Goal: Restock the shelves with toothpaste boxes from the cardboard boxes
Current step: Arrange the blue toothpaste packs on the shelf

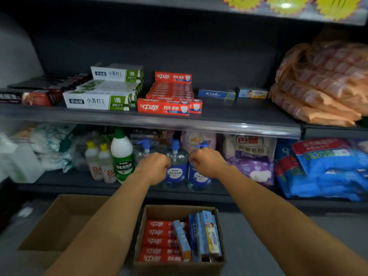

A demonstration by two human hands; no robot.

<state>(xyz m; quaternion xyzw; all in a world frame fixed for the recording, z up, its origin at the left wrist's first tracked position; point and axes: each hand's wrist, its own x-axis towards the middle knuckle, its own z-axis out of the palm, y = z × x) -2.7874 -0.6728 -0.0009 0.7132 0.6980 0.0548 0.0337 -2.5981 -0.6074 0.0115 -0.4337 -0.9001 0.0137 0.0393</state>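
Note:
On the middle shelf [239,124] lie red toothpaste boxes [169,96] in a stack, white-and-green boxes [103,90] to their left, dark boxes [35,92] at far left, and two small blue boxes [217,94] to the right. A cardboard box [179,263] on the floor holds red toothpaste boxes [159,242] and upright blue ones [207,236]. My left hand [154,166] and my right hand [207,164] hover below the shelf edge, in front of the lower shelf's bottles, fingers curled in with nothing visible in them.
An empty cardboard box [59,222] sits on the floor at left. The lower shelf carries pump bottles [176,166], a green-capped bottle [122,156], small yellow-capped bottles [99,162] and blue packs [328,170]. Orange bagged goods [322,82] fill the shelf's right end.

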